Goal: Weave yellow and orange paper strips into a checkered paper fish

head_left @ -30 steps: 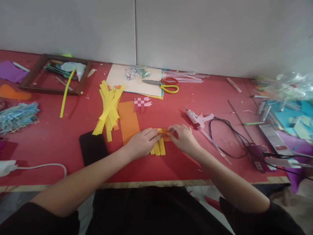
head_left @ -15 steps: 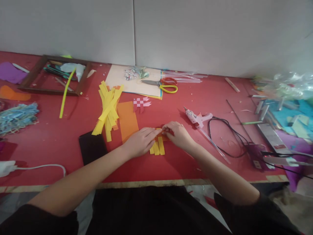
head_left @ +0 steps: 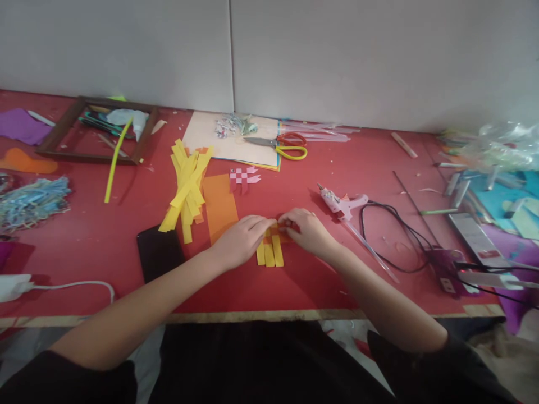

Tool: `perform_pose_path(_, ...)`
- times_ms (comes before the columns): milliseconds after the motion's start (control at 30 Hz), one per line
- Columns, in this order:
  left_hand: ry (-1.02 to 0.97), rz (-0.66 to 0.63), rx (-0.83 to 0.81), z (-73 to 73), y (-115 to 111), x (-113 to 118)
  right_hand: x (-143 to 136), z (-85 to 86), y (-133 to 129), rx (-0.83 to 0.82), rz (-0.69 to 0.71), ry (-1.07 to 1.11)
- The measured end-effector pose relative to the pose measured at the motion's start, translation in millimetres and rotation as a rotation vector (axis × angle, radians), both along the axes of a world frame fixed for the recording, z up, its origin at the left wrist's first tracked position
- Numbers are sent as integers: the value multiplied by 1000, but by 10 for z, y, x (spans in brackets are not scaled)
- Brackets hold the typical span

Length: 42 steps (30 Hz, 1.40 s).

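Observation:
Three yellow strips (head_left: 269,253) hang toward the table's front edge from a small piece crossed by orange paper, at the middle of the red table (head_left: 311,292). My left hand (head_left: 242,241) comes in from the left, fingers together, their tips at the top of this woven piece. From the right, my right hand (head_left: 305,231) pinches at its upper edge with curled fingers. Both sets of fingertips nearly meet, covering much of the piece. Beyond my left hand lies an orange sheet (head_left: 219,205), and a pink checkered paper fish (head_left: 242,177) is just behind.
Yellow strips (head_left: 188,188) are piled over a black phone (head_left: 159,252) at left. Scissors (head_left: 280,146) rest on a cream sheet (head_left: 206,134) at the back. A pink glue gun (head_left: 341,205) with a black cord lies right. A wooden frame (head_left: 88,154) holds tools.
My left fingers have shifted slightly at the top of the woven piece and look more bent. My right hand has barely moved. The view has turned slightly.

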<state>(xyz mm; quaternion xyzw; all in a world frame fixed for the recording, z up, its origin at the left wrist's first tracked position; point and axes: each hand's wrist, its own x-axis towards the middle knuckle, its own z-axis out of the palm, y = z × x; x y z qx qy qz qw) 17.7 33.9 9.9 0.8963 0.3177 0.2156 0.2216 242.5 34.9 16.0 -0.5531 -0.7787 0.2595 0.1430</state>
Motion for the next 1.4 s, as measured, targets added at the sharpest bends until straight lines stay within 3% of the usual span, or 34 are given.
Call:
perform_pose_path(100,-5,41,5,79,-28,2,-13,-3,-16,7,-24,-25)
perform_pose_path(333,162,219,-154,228,65,-6,-49,-1,-34,15,-18,-84)
perform_pose_path(767,289,196,-378,352,256,97,-66,53,-4,-15,4,-130)
perform_pose_path(1400,168,261,-542,355,333,401,11,25,29,-29,11,-32)
